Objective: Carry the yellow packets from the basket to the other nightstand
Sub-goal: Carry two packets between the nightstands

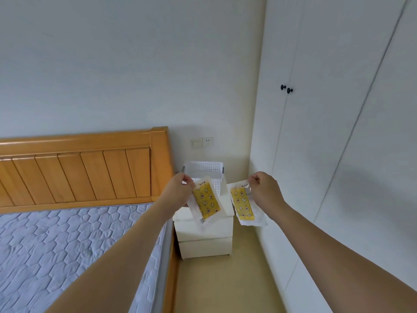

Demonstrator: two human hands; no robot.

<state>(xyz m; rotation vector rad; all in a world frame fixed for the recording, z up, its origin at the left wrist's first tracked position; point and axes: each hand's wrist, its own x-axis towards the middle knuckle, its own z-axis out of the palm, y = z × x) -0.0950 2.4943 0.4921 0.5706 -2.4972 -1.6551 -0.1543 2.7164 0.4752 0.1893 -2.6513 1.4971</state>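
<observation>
Two packets (pixel 206 201) in hands (pixel 180 190), above nightstand (pixel 204 236).

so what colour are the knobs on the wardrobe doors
Black, two small round knobs on the white wardrobe, clearest in the head view.

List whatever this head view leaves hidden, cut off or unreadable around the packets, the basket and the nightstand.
- Basket interior: its front wall and the left packet block it, so any remaining packets are unseen.
- Print on the left packet and the right packet: too small to read.
- Fingertips of the left hand and right hand: turned away behind the knuckles.
- Nightstand top: mostly covered by packets and basket.
- The other nightstand: outside the frame.
</observation>
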